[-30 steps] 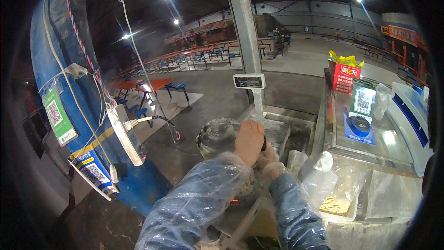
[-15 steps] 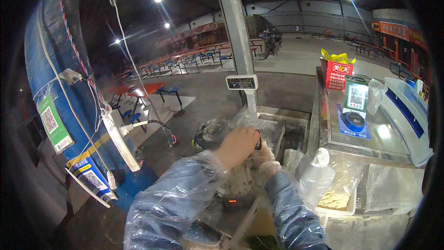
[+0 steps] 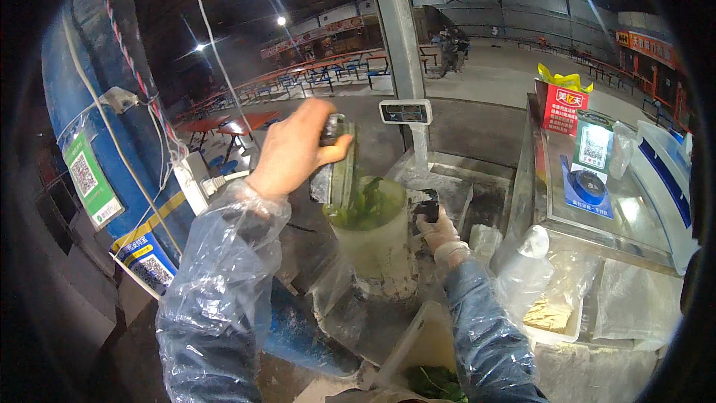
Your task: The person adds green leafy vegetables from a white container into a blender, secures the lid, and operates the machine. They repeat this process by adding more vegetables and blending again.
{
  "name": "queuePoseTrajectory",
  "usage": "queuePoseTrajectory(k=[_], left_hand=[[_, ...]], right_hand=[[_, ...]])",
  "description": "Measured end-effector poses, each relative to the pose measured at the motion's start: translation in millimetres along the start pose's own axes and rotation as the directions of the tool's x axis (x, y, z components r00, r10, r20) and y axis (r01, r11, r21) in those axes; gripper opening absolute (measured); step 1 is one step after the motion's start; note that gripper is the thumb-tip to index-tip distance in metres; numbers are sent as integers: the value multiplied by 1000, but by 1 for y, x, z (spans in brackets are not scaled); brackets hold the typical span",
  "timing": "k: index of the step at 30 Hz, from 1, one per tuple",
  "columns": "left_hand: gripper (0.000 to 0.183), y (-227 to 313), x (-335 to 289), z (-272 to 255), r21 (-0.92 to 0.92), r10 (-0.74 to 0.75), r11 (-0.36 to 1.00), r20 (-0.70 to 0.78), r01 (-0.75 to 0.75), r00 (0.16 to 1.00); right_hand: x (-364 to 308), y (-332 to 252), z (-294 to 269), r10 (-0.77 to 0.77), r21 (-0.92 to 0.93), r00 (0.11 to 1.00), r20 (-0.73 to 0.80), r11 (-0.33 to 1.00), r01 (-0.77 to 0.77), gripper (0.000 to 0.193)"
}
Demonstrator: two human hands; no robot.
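Note:
A tall clear blender jar (image 3: 373,250) stands upright on its dusty base, with mashed green leaves (image 3: 373,201) inside near its rim. My left hand (image 3: 291,151) is closed on the blender lid (image 3: 344,179), a dark-topped, green-stained lid tilted on edge over the left side of the jar mouth. Whether the lid still touches the rim I cannot tell. At the jar's right side, my right hand (image 3: 438,234), in a clear plastic glove, grips the black jar handle (image 3: 426,205). Below, a clear tub (image 3: 414,336) holds dark green leaves (image 3: 434,382).
A metal post with a scale display (image 3: 406,112) rises behind the jar. To the right are a plastic-wrapped bottle (image 3: 518,272), a white tray (image 3: 558,332) of yellowish food and a steel counter (image 3: 552,186). A blue pillar with a power strip (image 3: 191,183) stands left.
My left hand has risen up and left with the lid, exposing the jar mouth and the greens. My right hand stays at the handle. The view has shifted slightly.

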State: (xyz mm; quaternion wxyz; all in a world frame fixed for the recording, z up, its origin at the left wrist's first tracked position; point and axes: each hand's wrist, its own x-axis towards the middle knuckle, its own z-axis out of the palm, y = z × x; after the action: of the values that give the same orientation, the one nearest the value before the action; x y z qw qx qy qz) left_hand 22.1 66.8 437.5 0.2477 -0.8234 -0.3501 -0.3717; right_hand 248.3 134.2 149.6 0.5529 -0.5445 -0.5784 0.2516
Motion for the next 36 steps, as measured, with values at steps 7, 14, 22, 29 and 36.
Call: queuePoseTrajectory(k=[7, 14, 22, 29, 36], left_hand=[[36, 5, -84, -52, -22, -84, 996, -529, 85, 844], [43, 43, -243, -36, -526, -653, 753, -520, 396, 550], [26, 42, -351, 3, -682, -957, 251, -69, 687, 281], [26, 20, -402, 22, -604, -854, 458, -96, 652, 511], [31, -12, -451, 80, 179, -429, 669, -700, 722, 571]], right_hand=[[-1, -17, -21, 61, -22, 995, 83, 998, -59, 51], [-22, -155, -62, -533, -141, 845, 46, 834, 533, 18], [23, -230, 30, -414, -163, 140, 900, -22, 986, 26], [64, -201, 54, 16, -248, 276, 961, -390, 887, 53], [63, -207, 50, 186, -396, 422, 888, -158, 904, 62]])
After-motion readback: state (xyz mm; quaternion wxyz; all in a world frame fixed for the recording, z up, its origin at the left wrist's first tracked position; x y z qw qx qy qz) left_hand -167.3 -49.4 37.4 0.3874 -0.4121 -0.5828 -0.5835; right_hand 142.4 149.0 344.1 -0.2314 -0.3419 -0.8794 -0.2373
